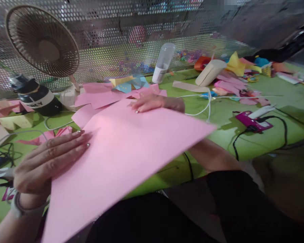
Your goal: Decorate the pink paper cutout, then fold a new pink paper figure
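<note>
A large pink paper sheet (pixel 126 141) stretches across the middle of the head view. Its near edge reaches past the table's front edge, and its right corner sticks up over my right forearm. My left hand (pixel 53 158) lies on the sheet's left side with the fingers stretched out flat; a watch band is on the wrist. On the far part of the same sheet rests my right hand (pixel 155 102), fingers extended and pressed down. The thumbs of both hands are hidden. Folded pink paper pieces (pixel 98 94) lie just beyond the sheet.
On the green table (pixel 228 145) stand a beige fan (pixel 44 42), a dark bottle (pixel 38 96) and a clear bottle (pixel 164 62). A paper roll (pixel 210 72) and a magenta cable box (pixel 253 121) are at the right. A perforated metal panel (pixel 101 47) closes off the back.
</note>
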The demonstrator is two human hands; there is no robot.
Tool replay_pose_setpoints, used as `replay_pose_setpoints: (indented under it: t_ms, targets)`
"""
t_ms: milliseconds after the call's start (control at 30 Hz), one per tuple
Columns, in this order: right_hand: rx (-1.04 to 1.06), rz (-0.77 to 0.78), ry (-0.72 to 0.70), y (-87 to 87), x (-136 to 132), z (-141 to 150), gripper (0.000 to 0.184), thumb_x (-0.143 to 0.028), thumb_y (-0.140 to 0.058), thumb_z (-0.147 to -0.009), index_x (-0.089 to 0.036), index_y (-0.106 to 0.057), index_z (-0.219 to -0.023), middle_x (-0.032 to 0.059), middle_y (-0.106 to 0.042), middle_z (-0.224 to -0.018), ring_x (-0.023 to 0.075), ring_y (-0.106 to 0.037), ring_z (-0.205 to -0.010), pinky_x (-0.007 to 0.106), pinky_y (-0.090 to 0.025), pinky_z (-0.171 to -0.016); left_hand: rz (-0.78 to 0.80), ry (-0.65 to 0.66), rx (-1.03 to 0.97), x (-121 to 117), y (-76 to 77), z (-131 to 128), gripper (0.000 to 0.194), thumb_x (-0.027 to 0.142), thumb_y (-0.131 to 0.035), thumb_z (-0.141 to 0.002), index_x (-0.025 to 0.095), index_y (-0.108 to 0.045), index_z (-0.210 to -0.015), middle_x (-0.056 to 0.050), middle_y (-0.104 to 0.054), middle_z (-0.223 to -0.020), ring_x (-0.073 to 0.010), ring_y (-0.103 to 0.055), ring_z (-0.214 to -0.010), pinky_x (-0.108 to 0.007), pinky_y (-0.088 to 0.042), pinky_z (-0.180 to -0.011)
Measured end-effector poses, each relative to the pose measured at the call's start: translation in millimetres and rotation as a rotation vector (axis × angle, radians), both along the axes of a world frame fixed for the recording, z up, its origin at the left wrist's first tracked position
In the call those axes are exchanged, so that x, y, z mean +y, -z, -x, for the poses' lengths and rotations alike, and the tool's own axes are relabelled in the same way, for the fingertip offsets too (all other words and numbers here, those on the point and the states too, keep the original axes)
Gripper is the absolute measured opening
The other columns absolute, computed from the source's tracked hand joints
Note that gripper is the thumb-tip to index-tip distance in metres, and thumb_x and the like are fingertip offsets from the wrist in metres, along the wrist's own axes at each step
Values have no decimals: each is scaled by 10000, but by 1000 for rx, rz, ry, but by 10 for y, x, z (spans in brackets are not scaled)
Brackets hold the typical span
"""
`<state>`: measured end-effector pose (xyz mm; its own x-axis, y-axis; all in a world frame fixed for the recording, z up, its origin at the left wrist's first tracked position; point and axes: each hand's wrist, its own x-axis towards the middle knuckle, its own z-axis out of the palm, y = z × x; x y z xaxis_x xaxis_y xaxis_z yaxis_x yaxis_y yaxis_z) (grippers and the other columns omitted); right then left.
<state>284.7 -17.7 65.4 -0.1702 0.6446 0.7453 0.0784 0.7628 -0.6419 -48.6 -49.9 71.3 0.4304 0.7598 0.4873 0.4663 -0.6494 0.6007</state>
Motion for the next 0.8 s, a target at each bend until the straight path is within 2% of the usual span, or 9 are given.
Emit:
replay_pose_setpoints:
  t_ms: [33,100,233,333,400,467,633,733,800]
  targets:
    - [-42,-15,-44,70,-48,-39,204,-456,-630,-910,-301,-754,-954,5,-752,-1006,202,-703,-1032,441,-544,-963,-119,77,30,-16,0,-17,280,356,-498,-973,396,-696,-1167,65,-696,-1236,-266,-622,-1196,-560,-491,-1038]
    - [-169,-33,-68,315,-127,-121,143,-309,-623,-933,-310,-752,-995,21,-754,-1084,212,-685,-1098,461,-530,-988,-244,161,130,-21,91,-29,359,246,-506,-968,415,-645,-1252,66,-681,-1278,-243,-635,-1192,-493,-534,-1010]
    - [-502,-4,-48,969,-241,-253,262,-174,-531,-951,-295,-747,-1034,41,-740,-1167,196,-647,-1184,477,-482,-1051,-123,365,325,46,541,19,467,177,-399,-1008,403,-514,-1399,10,-629,-1362,-219,-581,-1278,-453,-529,-1036]
    - [-691,56,-103,1272,-331,-308,337,-114,-481,-940,-265,-736,-1101,59,-721,-1207,182,-638,-1197,456,-487,-1056,-69,528,412,80,839,68,515,129,-394,-997,347,-452,-1460,-41,-594,-1401,-224,-542,-1317,-432,-524,-1047]
    - [-754,80,-118,1334,-393,-331,361,-100,-491,-918,-250,-721,-1151,65,-699,-1246,180,-635,-1202,441,-496,-1053,-58,557,456,70,920,94,564,96,-418,-970,312,-411,-1491,-57,-586,-1408,-227,-542,-1316,-425,-510,-1065]
    - [-797,74,-117,1325,-451,-348,381,-117,-530,-885,-233,-694,-1210,75,-662,-1303,190,-610,-1237,443,-478,-1073,-57,556,482,40,917,117,595,110,-488,-942,294,-399,-1500,-64,-583,-1411,-235,-543,-1314,-423,-497,-1081]
    - [-928,67,-167,1247,-565,-379,541,-282,-637,-829,-174,-592,-1357,123,-519,-1459,239,-450,-1389,469,-342,-1167,-59,582,472,-65,869,199,663,292,-691,-863,263,-443,-1477,-105,-568,-1419,-289,-530,-1320,-494,-452,-1113]
    - [-1002,129,-188,1227,-603,-388,577,-330,-643,-818,-197,-577,-1376,106,-452,-1514,235,-361,-1442,464,-283,-1196,-19,550,433,-114,929,255,553,260,-663,-884,284,-518,-1417,-74,-599,-1390,-263,-567,-1285,-489,-430,-1132]
    - [-1012,149,-180,1230,-614,-392,546,-314,-630,-828,-208,-590,-1362,100,-456,-1513,230,-366,-1439,462,-288,-1194,10,516,404,-135,968,268,448,202,-602,-916,293,-580,-1354,-45,-638,-1348,-232,-597,-1253,-454,-452,-1123]
